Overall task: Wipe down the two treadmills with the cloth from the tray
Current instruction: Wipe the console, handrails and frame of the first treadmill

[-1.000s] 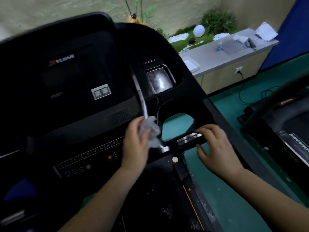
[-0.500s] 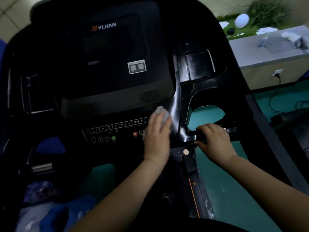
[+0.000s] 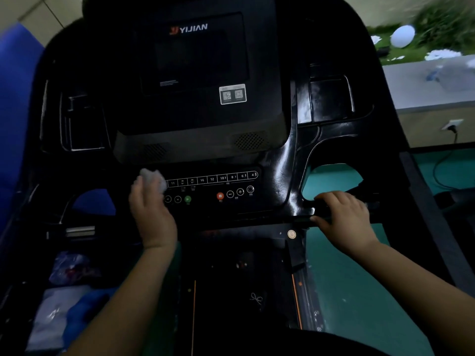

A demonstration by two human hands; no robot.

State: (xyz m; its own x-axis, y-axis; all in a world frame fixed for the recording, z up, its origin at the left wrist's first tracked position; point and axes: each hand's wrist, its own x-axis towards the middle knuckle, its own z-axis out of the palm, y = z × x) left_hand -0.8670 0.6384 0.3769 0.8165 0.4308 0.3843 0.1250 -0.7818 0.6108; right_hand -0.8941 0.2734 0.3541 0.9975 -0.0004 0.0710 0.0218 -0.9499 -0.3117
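Change from half a second ago: left hand and cloth were at the right end of the button panel, against the glossy black upright. They are now at the panel's left end. The right hand has not left its handlebar. The view has also swung, so the console sits more central.

Left hand: forearm comes up from below the button panel, back of the hand facing up. Its grip is closed around the wadded white cloth, which bulges out past the fingertips. The cloth lies on the panel's left end and covers the first keys of the number row. The green button is just right of the hand and the red button is further right; both are uncovered.

Right hand: to the right of the button panel. Its grip is closed over the dark handlebar, fingers curled over the top and thumb underneath.

Surface and room: the treadmill is black, and its dark screen above the button panel carries a small sticker. A blue panel stands far left of the button panel. Green floor shows to the right and below it. Up and far right of it are a grey table and, beyond that, a white globe among greenery, blurred.
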